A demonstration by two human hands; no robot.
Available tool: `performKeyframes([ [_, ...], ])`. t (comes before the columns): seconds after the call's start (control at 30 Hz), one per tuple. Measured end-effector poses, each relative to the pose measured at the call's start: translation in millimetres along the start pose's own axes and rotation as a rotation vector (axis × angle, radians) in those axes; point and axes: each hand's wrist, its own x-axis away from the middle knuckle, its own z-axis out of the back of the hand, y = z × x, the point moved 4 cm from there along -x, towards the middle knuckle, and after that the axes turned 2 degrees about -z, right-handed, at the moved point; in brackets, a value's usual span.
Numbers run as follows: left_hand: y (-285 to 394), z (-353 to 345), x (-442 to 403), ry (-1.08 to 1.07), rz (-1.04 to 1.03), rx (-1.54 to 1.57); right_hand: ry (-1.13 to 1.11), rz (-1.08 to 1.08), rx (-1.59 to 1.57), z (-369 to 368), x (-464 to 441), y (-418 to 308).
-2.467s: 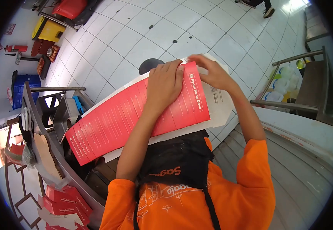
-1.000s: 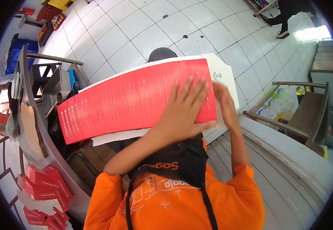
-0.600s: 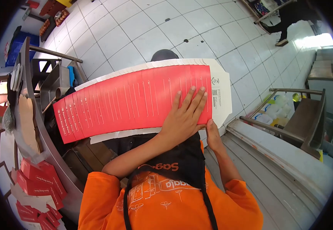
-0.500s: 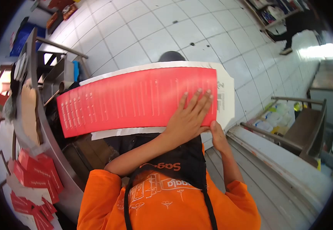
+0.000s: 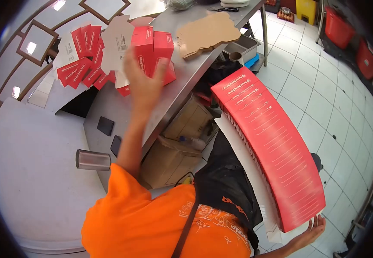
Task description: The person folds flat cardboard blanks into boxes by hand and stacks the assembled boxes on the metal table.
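Note:
A long, curved row of overlapping red cartons (image 5: 272, 150) with white flaps lies slanted across the black apron (image 5: 225, 172). My right hand (image 5: 311, 232) holds its lower end, fingertips curled at the edge and the palm partly hidden. My left hand (image 5: 145, 84) is over the metal table (image 5: 173, 94), blurred, with thumb and fingers apart. It is in front of folded red boxes (image 5: 143, 41); whether it touches them I cannot tell. Left of these lie several flat red and white cartons (image 5: 83, 41).
Brown cardboard sheets (image 5: 208, 32) lie on the table near a metal tray (image 5: 244, 47). Two dark flat objects (image 5: 105, 126) and a metal cup (image 5: 92, 159) are at the near left. Under the table stands a cardboard box (image 5: 165, 159). Red containers (image 5: 339, 28) stand at the upper right.
The view has swung left toward the table. My left hand has left the red cartons and moved to the folded boxes. My right hand remains at the row's end, which now slants down to the right.

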Motion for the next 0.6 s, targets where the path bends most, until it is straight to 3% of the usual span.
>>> performKeyframes([
  [0.07, -40, 19, -15, -0.021, 0.029, -0.221, -0.002, 0.021, 0.025, -2, -9, -4],
  [0.13, -88, 18, -26, -0.508, 0.160, 0.025, -0.024, 0.041, 0.042, -6, -19, -9],
  [0.27, -112, 24, -33, -0.223, 0.213, 0.206, -0.078, 0.136, 0.159, -14, -11, -27],
  [0.37, -44, 44, -43, 0.026, 0.120, 0.142, -0.077, 0.172, 0.209, -13, -5, -22],
  [0.47, 47, 38, -40, -0.012, -0.175, -0.085, -0.035, 0.213, 0.188, -32, 7, -55],
  [0.53, 110, 8, -29, -0.257, -0.523, 0.016, 0.012, 0.263, 0.183, -48, 12, -74],
  [0.6, 180, -39, -1, -0.480, -0.599, 0.266, -0.021, 0.701, 0.430, -69, 24, -113],
])
